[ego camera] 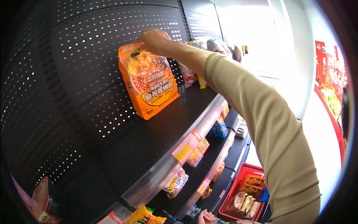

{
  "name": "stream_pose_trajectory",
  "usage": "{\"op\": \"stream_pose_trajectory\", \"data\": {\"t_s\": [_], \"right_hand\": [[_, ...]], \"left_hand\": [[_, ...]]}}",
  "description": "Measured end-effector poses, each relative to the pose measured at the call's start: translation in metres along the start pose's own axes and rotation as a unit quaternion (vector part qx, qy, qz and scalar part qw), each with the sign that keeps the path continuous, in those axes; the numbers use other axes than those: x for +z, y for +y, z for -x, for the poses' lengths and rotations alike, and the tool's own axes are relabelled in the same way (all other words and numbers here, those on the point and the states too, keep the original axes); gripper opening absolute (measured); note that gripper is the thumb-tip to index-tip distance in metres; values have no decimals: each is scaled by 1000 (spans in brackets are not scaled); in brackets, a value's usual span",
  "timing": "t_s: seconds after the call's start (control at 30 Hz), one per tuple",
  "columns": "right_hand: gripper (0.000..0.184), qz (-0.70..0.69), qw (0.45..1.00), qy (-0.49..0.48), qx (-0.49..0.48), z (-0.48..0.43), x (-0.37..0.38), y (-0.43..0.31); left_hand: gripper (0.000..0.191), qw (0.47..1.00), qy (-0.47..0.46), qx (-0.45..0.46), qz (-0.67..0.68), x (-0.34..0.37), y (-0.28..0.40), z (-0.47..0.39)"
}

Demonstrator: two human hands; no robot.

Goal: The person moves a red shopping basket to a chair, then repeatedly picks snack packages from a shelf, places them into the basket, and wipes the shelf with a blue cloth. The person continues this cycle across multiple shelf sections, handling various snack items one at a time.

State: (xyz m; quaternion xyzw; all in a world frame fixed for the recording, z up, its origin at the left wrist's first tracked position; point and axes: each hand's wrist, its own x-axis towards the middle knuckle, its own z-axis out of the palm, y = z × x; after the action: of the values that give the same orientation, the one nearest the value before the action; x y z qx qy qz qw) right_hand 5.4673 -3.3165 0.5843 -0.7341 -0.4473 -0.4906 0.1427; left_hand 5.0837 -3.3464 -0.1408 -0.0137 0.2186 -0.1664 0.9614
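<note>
An orange stand-up food bag (pixel 151 81), printed with a bowl of food and bearing writing, stands upright on a black top shelf (pixel 167 117). My right hand (pixel 155 40) is closed on its top edge, and the fingertips are partly hidden. From the lower right, my arm in a khaki sleeve stretches across the view to the bag. Low at the bottom edge is my left hand (pixel 206 217), its fingers curled and nothing visible in them. It is near the lower shelves, and the frame cuts off part of it.
Perforated black panel (pixel 92 56) backs the shelf; a clear plastic front strip (pixel 167 165) carries price tags. Snack bags (pixel 193 72) stand farther along. Lower shelves hold packets and small boxes (pixel 198 152). A red plastic basket (pixel 223 208) below contains several packages. Pink packaging (pixel 39 198) shows at lower left.
</note>
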Motion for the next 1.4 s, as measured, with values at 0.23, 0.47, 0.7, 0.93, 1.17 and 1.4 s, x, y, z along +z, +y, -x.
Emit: {"op": "stream_pose_trajectory", "data": {"t_s": [0.23,0.47,0.7,0.93,1.17,1.4], "right_hand": [[29,49,990,118,66,26,-68,62],[32,7,996,1,84,107,-256,86],[42,222,921,-279,153,300,-290,79],[20,31,886,-338,315,550,-247,27],[16,-19,817,-346,461,698,-195,21],[13,-59,804,-344,481,769,-145,35]], "left_hand": [[47,999,-1,-15,-38,26,-11,10],[41,991,17,-50,-125,94,-40,24],[37,977,47,-106,-181,99,-60,17],[38,970,103,-106,-195,94,-67,19],[37,970,130,-79,-190,89,-69,26],[36,975,157,-40,-149,81,-69,36]]}}
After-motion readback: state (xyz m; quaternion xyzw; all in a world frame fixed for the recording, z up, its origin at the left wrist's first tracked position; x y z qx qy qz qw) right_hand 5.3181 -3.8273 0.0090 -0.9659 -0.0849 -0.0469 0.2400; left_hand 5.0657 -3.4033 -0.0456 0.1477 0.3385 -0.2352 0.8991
